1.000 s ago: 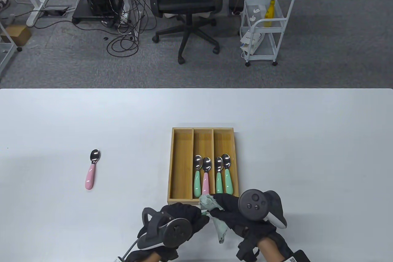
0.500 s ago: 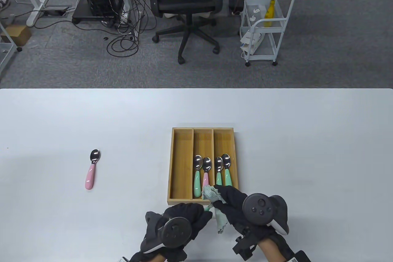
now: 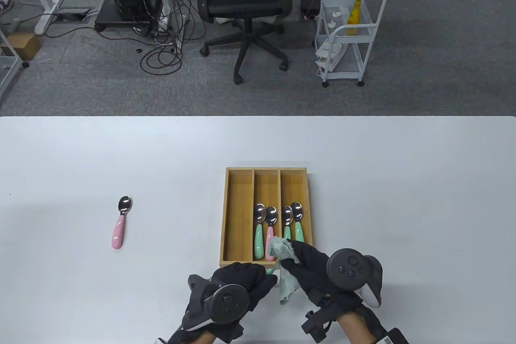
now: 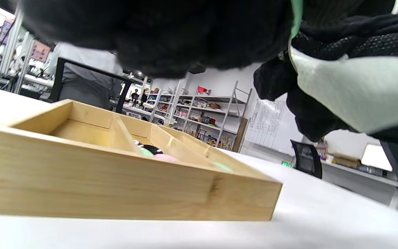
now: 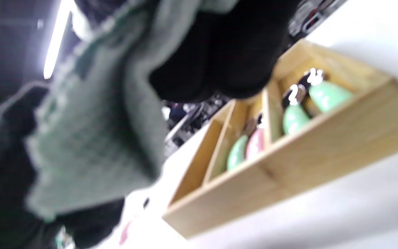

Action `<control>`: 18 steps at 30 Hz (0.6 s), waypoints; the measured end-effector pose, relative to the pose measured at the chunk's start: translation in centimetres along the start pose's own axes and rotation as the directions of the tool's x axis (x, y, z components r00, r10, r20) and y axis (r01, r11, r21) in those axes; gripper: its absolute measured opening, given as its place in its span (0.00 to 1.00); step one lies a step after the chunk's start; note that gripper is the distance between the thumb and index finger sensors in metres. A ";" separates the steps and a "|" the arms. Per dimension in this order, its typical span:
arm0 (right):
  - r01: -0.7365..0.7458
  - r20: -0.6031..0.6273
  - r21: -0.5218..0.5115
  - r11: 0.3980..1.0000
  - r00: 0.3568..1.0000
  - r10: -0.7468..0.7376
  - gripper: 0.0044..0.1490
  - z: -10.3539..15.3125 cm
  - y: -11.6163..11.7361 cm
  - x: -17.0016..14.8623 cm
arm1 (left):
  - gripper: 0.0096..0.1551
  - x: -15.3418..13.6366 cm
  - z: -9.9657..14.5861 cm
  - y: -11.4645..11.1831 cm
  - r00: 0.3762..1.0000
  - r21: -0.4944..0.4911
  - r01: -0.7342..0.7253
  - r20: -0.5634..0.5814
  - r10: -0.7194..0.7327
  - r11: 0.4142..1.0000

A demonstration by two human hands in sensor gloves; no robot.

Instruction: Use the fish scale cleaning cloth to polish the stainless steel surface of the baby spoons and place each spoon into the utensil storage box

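Both gloved hands sit just in front of the near wall of the three-compartment bamboo utensil storage box (image 3: 238, 215), and over the last second they have crept a little up and to the right. The right hand (image 3: 312, 269) has its fingers clenched around the pale green waffle-textured cleaning cloth (image 3: 284, 263), whose bunched top has climbed from the box's near wall to lie over the handle ends of the stored spoons, while its loose tail hangs down between the two hands. The left hand (image 3: 242, 279) curls around the mint green handle of a baby spoon (image 3: 271, 272), only a sliver showing at its fingertips; the steel bowl is hidden inside the cloth. Beyond the right fingers, four spoons (image 3: 278, 229) rest unchanged in the middle and right compartments. Well left of the left hand, the pink-handled steel spoon (image 3: 121, 223) has not moved on the white table (image 3: 403, 178).
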State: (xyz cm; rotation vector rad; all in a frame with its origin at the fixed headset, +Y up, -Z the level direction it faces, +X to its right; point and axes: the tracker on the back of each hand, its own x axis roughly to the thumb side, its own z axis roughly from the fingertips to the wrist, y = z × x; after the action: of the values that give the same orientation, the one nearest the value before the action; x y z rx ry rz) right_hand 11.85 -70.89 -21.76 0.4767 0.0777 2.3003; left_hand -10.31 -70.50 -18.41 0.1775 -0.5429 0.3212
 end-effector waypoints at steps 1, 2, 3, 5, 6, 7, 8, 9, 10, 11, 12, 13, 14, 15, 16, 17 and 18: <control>-0.023 0.010 0.024 0.999 1.000 0.023 0.28 -0.1 0.1 0.0 | 0.23 0.1 0.0 0.0 1.000 -0.004 0.023 0.012 -0.023 1.000; -0.061 0.026 0.063 0.996 0.998 0.059 0.28 -0.2 0.3 0.2 | 0.23 0.2 0.1 -0.1 0.997 -0.003 0.065 0.033 -0.065 0.998; -0.087 0.035 0.084 0.993 0.996 0.085 0.28 -0.2 0.4 0.2 | 0.23 0.3 0.1 -0.1 0.995 -0.006 0.090 0.044 -0.090 0.996; -0.176 0.066 0.146 0.974 0.984 0.167 0.28 -0.4 0.6 0.5 | 0.23 0.7 0.1 -0.3 0.988 -0.025 0.135 0.073 -0.133 0.990; -0.214 0.078 0.173 0.961 0.976 0.204 0.28 -0.4 0.8 0.6 | 0.23 0.9 0.1 -0.4 0.985 -0.038 0.156 0.085 -0.152 0.987; -0.263 0.090 0.201 0.944 0.964 0.249 0.28 -0.4 1.0 0.7 | 0.23 1.1 0.1 -0.6 0.979 -0.055 0.181 0.101 -0.175 0.982; -0.301 0.099 0.220 0.928 0.953 0.285 0.28 -0.5 1.2 0.8 | 0.23 1.3 0.0 -0.8 0.976 -0.071 0.199 0.111 -0.190 0.978; -0.340 0.108 0.236 0.910 0.940 0.324 0.28 -0.5 1.4 0.9 | 0.23 1.4 0.0 -1.0 0.972 -0.090 0.213 0.118 -0.201 0.973; -0.370 0.114 0.240 0.898 0.929 0.353 0.28 -0.5 1.5 0.9 | 0.23 1.4 0.0 -1.3 0.973 -0.103 0.210 0.118 -0.198 0.972; -0.376 0.113 0.232 0.897 0.926 0.359 0.28 -0.5 1.5 1.0 | 0.23 1.4 0.0 -1.3 0.977 -0.105 0.196 0.110 -0.184 0.975; -0.364 0.104 0.210 0.908 0.931 0.349 0.28 -0.5 1.4 0.9 | 0.23 1.2 0.0 -1.4 0.985 -0.103 0.156 0.091 -0.147 0.982; -0.352 0.097 0.191 0.916 0.936 0.340 0.28 -0.5 1.3 0.9 | 0.23 1.0 -0.1 -1.4 0.990 -0.101 0.128 0.076 -0.121 0.987; -0.340 0.090 0.166 0.926 0.940 0.329 0.28 -0.4 1.0 0.9 | 0.23 0.9 -0.1 -1.3 0.993 -0.093 0.106 0.062 -0.100 0.990; -0.326 0.081 0.143 0.934 0.945 0.318 0.28 -0.4 0.8 0.9 | 0.23 0.9 -0.1 -1.2 0.995 -0.082 0.090 0.050 -0.086 0.993; -0.307 0.074 0.120 0.944 0.951 0.300 0.27 -0.3 0.6 0.9 | 0.23 0.8 0.0 -1.2 0.997 -0.073 0.072 0.040 -0.070 0.995; -0.277 0.064 0.096 0.956 0.960 0.272 0.28 -0.3 0.3 0.8 | 0.23 0.7 0.0 -1.1 0.999 -0.064 0.045 0.026 -0.044 0.997; -0.231 0.050 0.066 0.971 0.972 0.228 0.27 -0.2 0.0 0.7 | 0.23 0.6 0.0 -1.1 1.000 -0.053 0.008 0.009 -0.008 0.999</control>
State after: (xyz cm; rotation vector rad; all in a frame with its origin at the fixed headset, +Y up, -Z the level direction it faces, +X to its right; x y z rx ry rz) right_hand 11.35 -70.42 -21.76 0.5973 0.0889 2.5195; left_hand -9.44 -71.32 -18.14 0.1303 -0.5591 0.2984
